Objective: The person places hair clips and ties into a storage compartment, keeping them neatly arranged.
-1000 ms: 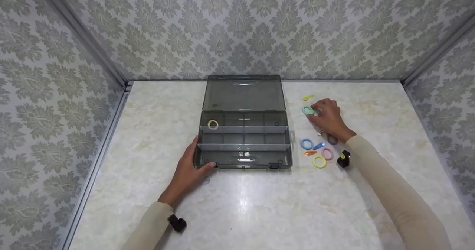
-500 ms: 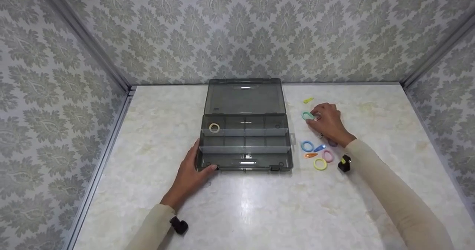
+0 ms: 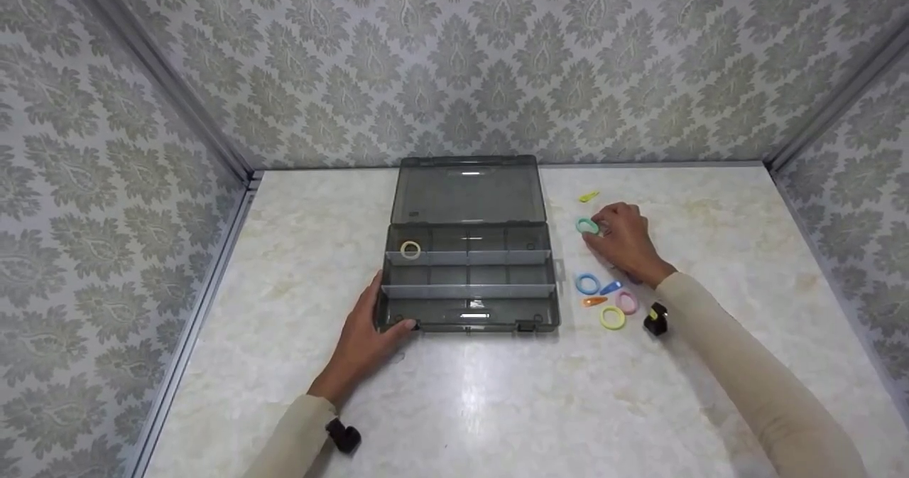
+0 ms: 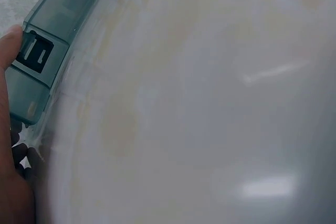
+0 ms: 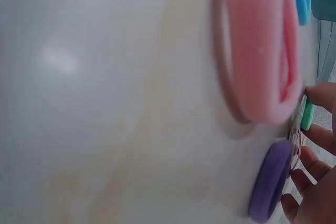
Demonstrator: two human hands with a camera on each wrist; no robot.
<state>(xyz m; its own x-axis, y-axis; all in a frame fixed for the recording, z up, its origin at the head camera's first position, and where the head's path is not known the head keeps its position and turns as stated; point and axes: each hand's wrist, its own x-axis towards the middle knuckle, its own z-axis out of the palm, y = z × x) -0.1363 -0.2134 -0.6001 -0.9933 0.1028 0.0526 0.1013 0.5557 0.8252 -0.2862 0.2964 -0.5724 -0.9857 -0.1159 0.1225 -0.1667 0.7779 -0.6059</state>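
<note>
My right hand (image 3: 625, 242) pinches a mint-green hair tie (image 3: 581, 222) between thumb and fingertips, right of the box. The right wrist view shows that green hair tie (image 5: 308, 115) partly hidden by fingers, with a purple hair tie (image 5: 270, 182) just below the hand. A grey see-through compartment box (image 3: 472, 309) lies with its lid laid back. One cream hair tie (image 3: 410, 242) leans in its back row. At the box's front left corner, my left hand (image 3: 358, 339) holds on, thumb at the front latch (image 4: 37, 52) and fingers along the left side.
Near the right wrist lie a blue hair tie (image 3: 577, 284), a blue hair clip (image 3: 611, 288), an orange hair clip (image 3: 594, 301), a pink hair tie (image 3: 628, 312) and a yellow hair tie (image 3: 603, 317). A yellow-green hair clip (image 3: 589, 197) lies farther back. Patterned walls enclose the table.
The head view has tilted, so the scene sits lower. My right hand stays at the green hair tie; its wrist now covers the purple one. The left hand keeps its hold on the box.
</note>
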